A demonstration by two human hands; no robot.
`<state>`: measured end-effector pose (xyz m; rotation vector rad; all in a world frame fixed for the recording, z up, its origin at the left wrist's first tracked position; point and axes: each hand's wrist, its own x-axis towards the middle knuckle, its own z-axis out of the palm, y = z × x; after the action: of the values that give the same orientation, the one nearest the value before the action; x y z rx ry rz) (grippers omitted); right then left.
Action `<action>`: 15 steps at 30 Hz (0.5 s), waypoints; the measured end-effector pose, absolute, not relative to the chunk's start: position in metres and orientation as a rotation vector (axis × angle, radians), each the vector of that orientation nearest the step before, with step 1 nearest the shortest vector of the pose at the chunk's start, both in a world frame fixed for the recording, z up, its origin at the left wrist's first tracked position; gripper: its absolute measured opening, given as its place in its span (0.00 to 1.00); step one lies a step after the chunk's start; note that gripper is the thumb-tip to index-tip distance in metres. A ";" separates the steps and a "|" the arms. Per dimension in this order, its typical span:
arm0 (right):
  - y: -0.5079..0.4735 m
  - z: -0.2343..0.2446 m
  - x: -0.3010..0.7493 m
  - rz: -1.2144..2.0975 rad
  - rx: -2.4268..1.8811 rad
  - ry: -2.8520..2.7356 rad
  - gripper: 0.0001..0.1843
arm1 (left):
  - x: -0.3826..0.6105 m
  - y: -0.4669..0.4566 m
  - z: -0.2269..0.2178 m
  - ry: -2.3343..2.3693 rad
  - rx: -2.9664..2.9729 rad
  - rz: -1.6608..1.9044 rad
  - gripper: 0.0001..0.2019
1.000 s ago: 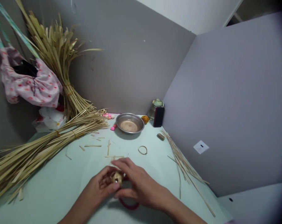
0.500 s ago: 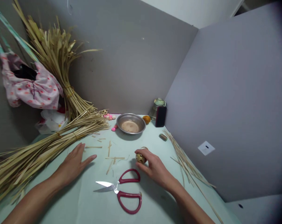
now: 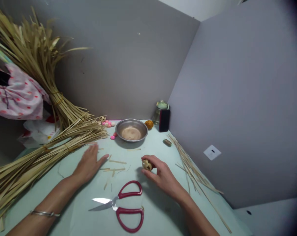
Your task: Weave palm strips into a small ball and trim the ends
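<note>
Pinching the small woven ball [image 3: 147, 165] in my right hand [image 3: 163, 175] mid-bench; left hand [image 3: 89, 164] flat, released, beside the strip bundle [image 3: 40, 154]. Risk: ball rolls off; open scissors [image 3: 121, 205] nick my wrist.

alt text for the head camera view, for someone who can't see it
A person's right hand holds a small woven ball over a pale green table, while the left hand lies flat near cut straw scraps. Red-handled scissors lie open in front; a metal bowl and bundled straw strips sit behind.
</note>
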<state>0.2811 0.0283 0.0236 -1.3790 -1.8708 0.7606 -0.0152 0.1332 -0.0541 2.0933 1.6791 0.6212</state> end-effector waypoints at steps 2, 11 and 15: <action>0.029 0.024 0.282 0.762 -1.380 -1.862 0.16 | 0.008 0.118 -0.051 1.478 2.154 0.566 0.41; 0.030 0.028 0.280 0.720 -1.370 -1.776 0.16 | 0.039 0.147 -0.035 1.248 2.132 0.609 0.28; 0.029 0.027 0.280 0.714 -1.361 -1.788 0.17 | 0.060 0.159 -0.038 1.225 2.097 0.655 0.26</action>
<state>0.2803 0.0289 0.0271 -1.3610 -1.7881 0.7143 0.0600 0.1595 -0.0377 2.0966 1.2248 0.6553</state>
